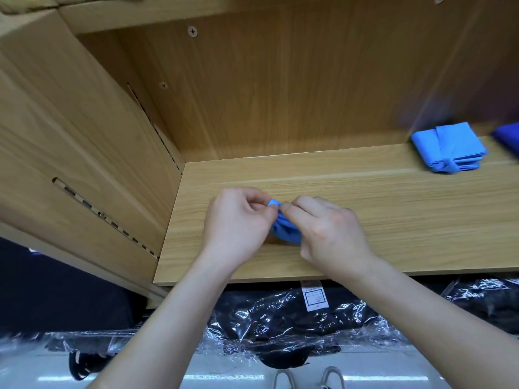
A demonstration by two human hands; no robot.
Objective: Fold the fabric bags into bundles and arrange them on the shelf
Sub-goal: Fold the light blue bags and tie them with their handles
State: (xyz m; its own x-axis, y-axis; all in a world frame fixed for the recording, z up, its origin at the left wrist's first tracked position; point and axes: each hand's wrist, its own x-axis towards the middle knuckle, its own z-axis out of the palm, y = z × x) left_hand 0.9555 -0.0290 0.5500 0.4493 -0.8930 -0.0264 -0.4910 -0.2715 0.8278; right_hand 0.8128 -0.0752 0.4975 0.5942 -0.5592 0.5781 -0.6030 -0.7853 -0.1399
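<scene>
Head cam: both hands, left hand [238, 220] and right hand [328, 228], pinch the blue bag [283, 231] mid-tie on the shelf [393, 220], probably next goes beside the finished bundle [449, 147].

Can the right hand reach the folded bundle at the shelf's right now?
Probably yes: only bare shelf separates the right hand from the bundle, but it must first release the bag it pinches.

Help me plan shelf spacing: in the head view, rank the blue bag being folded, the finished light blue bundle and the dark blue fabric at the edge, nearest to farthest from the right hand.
1. Blue bag: in the grip of the right hand, mid-shelf.
2. Light blue bundle: back right.
3. Dark blue fabric: farther right, at the frame edge.
</scene>
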